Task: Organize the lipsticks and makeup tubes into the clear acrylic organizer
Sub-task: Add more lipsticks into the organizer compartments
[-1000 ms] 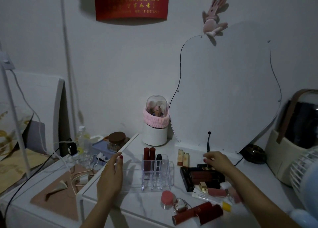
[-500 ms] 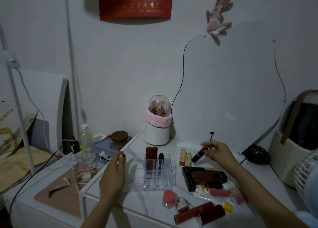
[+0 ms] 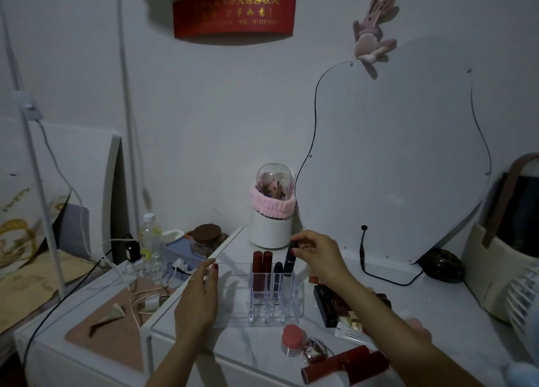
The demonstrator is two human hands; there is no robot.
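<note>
Dim room; white wall [image 3: 204, 124], curvy mirror [image 3: 393, 159], white marble-top table [image 3: 437, 305].

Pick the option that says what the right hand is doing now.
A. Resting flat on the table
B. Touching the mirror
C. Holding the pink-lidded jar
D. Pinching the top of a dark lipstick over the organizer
D: the right hand pinches the top of the dark lipstick, which stands upright at a slot of the clear organizer.
</note>
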